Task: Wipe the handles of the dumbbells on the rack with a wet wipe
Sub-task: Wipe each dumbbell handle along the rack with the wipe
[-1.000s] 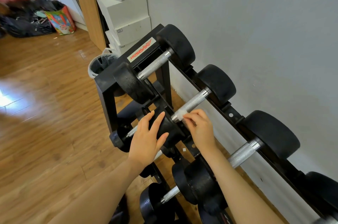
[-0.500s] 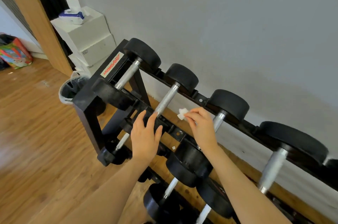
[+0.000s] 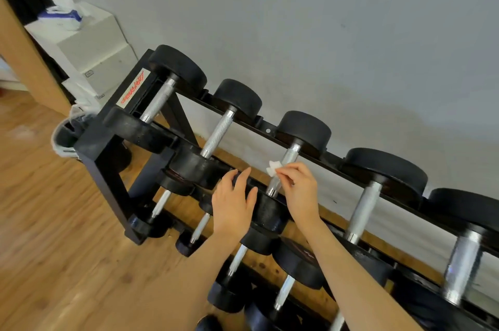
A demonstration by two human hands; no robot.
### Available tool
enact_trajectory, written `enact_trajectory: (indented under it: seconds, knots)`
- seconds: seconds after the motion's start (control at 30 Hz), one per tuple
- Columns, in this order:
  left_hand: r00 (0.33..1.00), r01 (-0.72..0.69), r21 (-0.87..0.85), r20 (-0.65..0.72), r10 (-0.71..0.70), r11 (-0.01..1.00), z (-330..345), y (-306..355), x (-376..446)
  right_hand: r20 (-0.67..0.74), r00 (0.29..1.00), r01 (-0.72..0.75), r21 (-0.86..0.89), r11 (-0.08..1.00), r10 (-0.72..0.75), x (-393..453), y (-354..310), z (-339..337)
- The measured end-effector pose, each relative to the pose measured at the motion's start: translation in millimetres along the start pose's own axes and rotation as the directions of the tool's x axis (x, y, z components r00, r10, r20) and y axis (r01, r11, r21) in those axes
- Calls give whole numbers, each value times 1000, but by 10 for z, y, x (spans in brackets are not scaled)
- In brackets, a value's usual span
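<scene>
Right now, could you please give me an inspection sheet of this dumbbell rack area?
Surface: black dumbbell rack on a wood floor, with upper and lower tiers.
Job's things: wet wipe held against the third top-row dumbbell handle; the neighbouring handles are bare.
Clutter: lined waste bin beside the rack's end; wipe packet on stacked white boxes.
Hands: right hand pinches the wet wipe; left hand rests with straight fingers on the front rail by a dumbbell head.
Cables: nothing seen.
Surroundings: grey wall behind; wooden door frame at left.
</scene>
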State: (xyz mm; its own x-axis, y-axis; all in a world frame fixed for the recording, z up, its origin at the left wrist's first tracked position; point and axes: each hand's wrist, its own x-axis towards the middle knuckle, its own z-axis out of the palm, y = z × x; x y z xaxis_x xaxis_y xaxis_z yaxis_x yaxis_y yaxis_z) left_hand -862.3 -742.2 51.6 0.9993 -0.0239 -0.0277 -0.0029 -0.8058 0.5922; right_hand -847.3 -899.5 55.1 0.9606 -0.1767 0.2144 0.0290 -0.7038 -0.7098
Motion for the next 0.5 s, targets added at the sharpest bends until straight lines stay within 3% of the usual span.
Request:
enact_trajectory:
  seconds: [0.3,0.5]
  knots:
    - [978,205,-86,-32,-208,975,317,383,99,-4,1000,29,63,998,-29,264,254,56]
    - [948,303,-10,-99,-302,953,533,565,131,-142,989,-20,167,986,44,307,319,-19]
